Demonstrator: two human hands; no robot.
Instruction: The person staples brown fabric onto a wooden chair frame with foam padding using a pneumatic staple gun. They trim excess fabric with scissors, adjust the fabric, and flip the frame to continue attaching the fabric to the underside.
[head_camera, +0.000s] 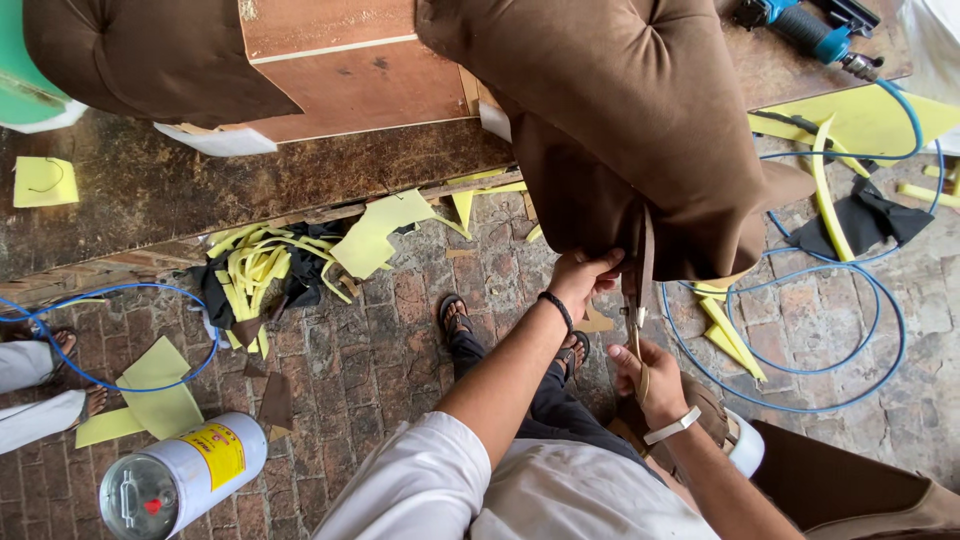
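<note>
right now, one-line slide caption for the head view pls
Left hand grips the hanging brown upholstery fabric while the right hand works scissors at its edge, above a brick floor.

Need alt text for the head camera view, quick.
The left hand grips the brown fabric edge while the right hand cuts it with scissors. Yellow foam scraps and a blue hose lie on the brick floor.

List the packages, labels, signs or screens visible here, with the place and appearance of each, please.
Metal can: lying on the brick floor at lower left, cylindrical, silver-white, with a clear lid.
Label: on the can's side, rectangular, yellow with red marks.
No signs or screens are visible.
</note>
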